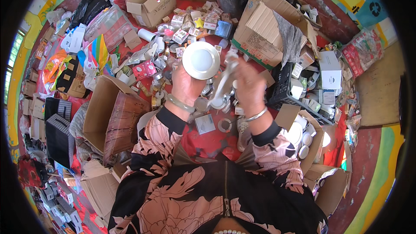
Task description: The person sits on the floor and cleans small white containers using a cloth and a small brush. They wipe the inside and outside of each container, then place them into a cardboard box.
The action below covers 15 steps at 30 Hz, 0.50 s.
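While it's held, pale disc (pixel 201 60), broad-rimmed

Floral jacket (pixel 186 195); black cuffs (pixel 266 134)

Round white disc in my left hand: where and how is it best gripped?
Probably pinch the round white disc by its right rim, coming from the right: the circular edge looks free there, while the left hand holds it from the lower left.
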Available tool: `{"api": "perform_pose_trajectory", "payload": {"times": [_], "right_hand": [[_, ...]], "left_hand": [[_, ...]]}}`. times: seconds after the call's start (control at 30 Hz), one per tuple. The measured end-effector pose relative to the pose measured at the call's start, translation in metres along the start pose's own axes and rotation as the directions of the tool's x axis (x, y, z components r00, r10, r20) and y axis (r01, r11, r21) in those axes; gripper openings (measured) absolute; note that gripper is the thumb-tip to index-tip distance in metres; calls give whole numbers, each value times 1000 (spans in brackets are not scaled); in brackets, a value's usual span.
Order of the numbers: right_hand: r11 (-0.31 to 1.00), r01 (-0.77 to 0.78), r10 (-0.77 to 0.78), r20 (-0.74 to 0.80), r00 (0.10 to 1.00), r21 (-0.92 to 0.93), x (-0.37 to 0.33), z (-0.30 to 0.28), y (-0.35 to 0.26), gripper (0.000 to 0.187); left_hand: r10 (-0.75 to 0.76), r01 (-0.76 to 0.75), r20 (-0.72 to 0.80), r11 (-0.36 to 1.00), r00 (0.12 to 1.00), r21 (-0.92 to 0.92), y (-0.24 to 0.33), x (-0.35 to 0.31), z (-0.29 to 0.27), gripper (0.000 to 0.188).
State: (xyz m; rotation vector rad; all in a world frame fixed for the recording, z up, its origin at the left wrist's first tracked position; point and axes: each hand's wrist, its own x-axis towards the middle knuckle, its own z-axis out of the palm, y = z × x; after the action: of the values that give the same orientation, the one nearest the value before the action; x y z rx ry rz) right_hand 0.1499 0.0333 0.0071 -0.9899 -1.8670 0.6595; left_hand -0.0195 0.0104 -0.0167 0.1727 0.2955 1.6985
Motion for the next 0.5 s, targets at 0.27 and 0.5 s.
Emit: {"api": "perform_pose_trajectory", "payload": {"times": [0.27, 0.5], "right_hand": [[484, -282, 488, 11, 873, 828, 31, -35, 25, 21], [549, -377, 379, 180, 908, 746, 6, 11, -5, 31]], "left_hand": [[-68, 60, 124, 996, 990, 66, -3, -5, -5, 48], [-60, -42, 247, 921, 967, 388, -15, -25, 25, 46]]}}
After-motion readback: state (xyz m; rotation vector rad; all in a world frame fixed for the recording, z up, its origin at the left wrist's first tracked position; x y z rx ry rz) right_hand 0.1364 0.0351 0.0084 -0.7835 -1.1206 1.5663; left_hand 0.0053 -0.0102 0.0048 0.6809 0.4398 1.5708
